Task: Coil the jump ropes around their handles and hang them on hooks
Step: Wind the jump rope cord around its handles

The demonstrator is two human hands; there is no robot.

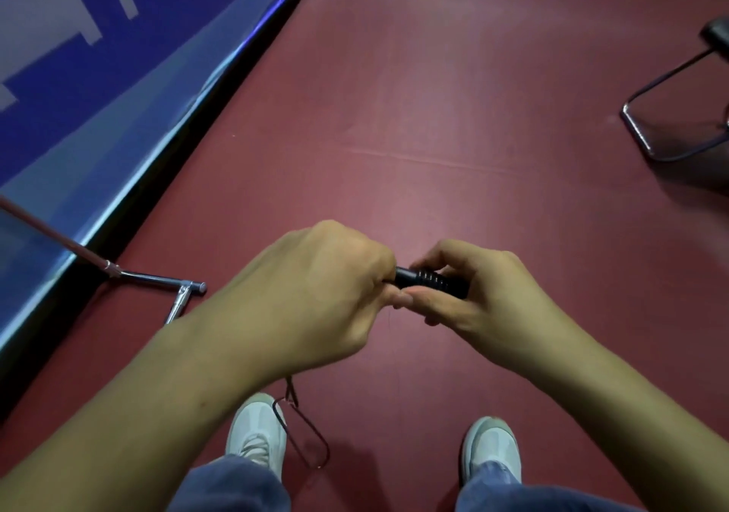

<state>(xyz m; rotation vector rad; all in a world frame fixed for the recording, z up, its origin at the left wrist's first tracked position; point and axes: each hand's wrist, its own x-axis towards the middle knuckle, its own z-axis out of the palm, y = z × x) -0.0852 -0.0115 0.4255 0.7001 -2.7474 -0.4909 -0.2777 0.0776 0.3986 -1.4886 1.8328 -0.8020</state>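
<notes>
Black ribbed plastic jump-rope handle (428,283) lay crosswise, tip pointed left, right hand (479,290) grip wrapped round it, left hand (315,286) grip pinched that tip.

**Person: bare forearms, blue denim trousers, pale lace-up trainers.**
Both forearms are bare from the frame edge to the wrist, and the left hand (315,286) and right hand (485,290) are bare as well; the one thumbnail in view is cut short. The trousers (236,490) are mid-blue denim with a faded, slightly mottled wash, and each leg hem lies over the rear part of a shoe. The left shoe (256,430) and right shoe (491,446) are a matched pair of low trainers: off-white textile uppers, a rounded toe edged with a grey-green band, and white laces crossed over the tongue, clearest on the left shoe.
</notes>
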